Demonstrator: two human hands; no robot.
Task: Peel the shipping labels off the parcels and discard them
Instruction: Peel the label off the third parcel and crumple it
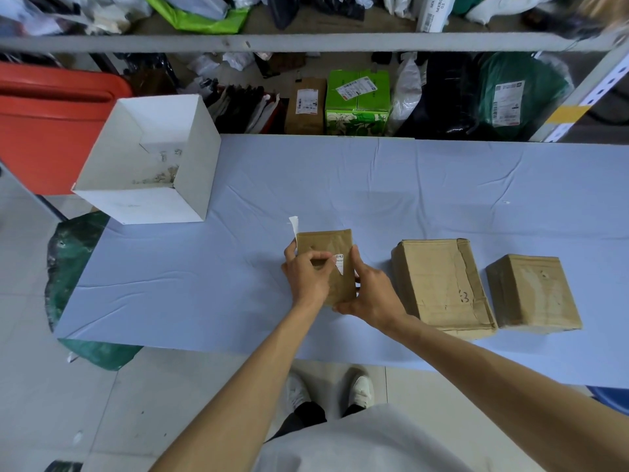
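Observation:
A small brown cardboard parcel (326,245) lies on the blue-covered table (374,185) in front of me. A torn white remnant of its shipping label (339,265) still sticks to its top. My left hand (306,275) pinches at that remnant and also holds a peeled white strip of label (294,227) that sticks up past the parcel's far left corner. My right hand (369,289) grips the parcel's right side and near edge. Two more brown parcels, a larger one (442,284) and a smaller one (532,294), sit to the right with no labels showing on top.
An open white box (149,161) stands at the table's far left corner. Behind the table, shelves hold labelled parcels, among them a green carton (357,103). A red bin (44,124) is at the left. A green bag (71,253) lies on the floor beside the table.

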